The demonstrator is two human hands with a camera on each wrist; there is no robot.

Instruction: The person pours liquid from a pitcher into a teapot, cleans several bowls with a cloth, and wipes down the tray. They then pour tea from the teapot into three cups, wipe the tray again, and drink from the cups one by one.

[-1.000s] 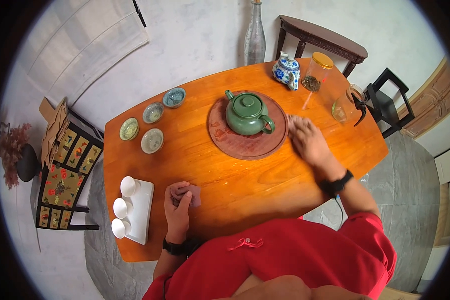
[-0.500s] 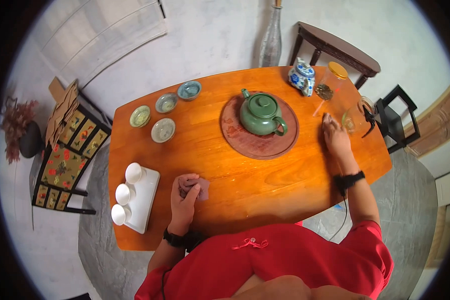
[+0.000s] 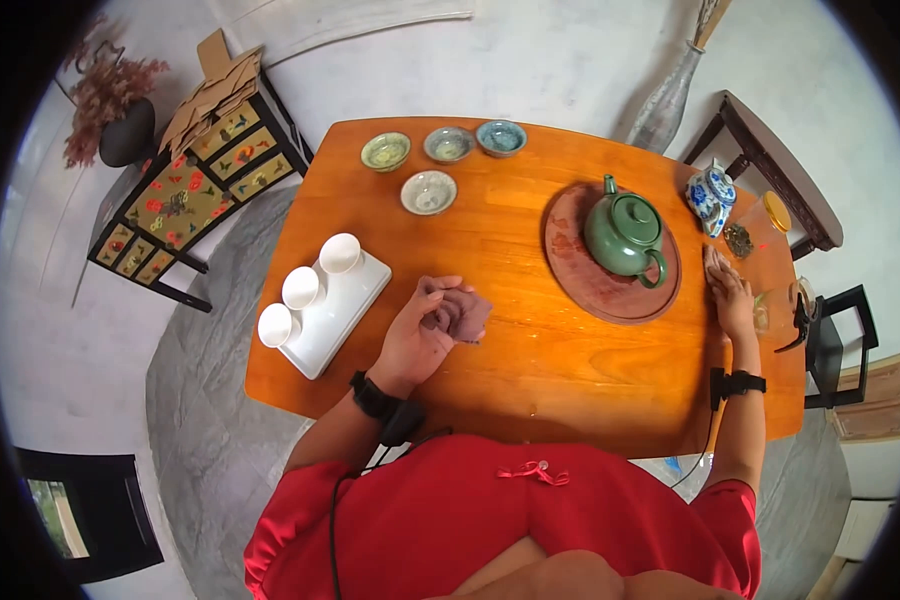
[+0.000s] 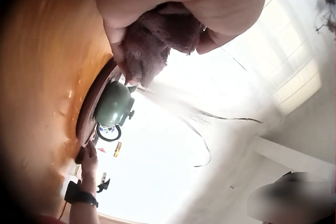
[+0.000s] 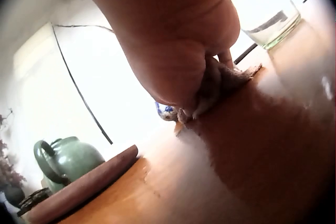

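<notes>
My left hand (image 3: 417, 338) grips a crumpled purple-grey cloth (image 3: 467, 317) near the front of the table, its folds poking out past the fingers. The left wrist view shows the same cloth (image 4: 144, 50) bunched in the palm. Far to the right, my right hand (image 3: 734, 300) holds a second, brownish cloth (image 5: 231, 79) down against the tabletop, fingers pointing away from me. Left of that hand, a green teapot (image 3: 625, 240) sits on a round reddish-brown board (image 3: 578, 285). Just beyond the right fingertips are a blue-and-white teapot (image 3: 711, 197) and a yellow-lidded jar (image 3: 770, 225) of tea leaves.
On the left, a white tray (image 3: 345, 318) stands beside several white cups (image 3: 301, 288). Several small glazed bowls (image 3: 429, 192) are grouped at the back left. A glass pot with a black handle (image 3: 799, 325) is near the right edge. Wet streaks shine on the wooden table (image 3: 510, 385).
The head view has turned, shifting the table. My right hand has slid from the board's edge rightward to the table's right side. My left hand still grips its cloth, its palm now turned more upward.
</notes>
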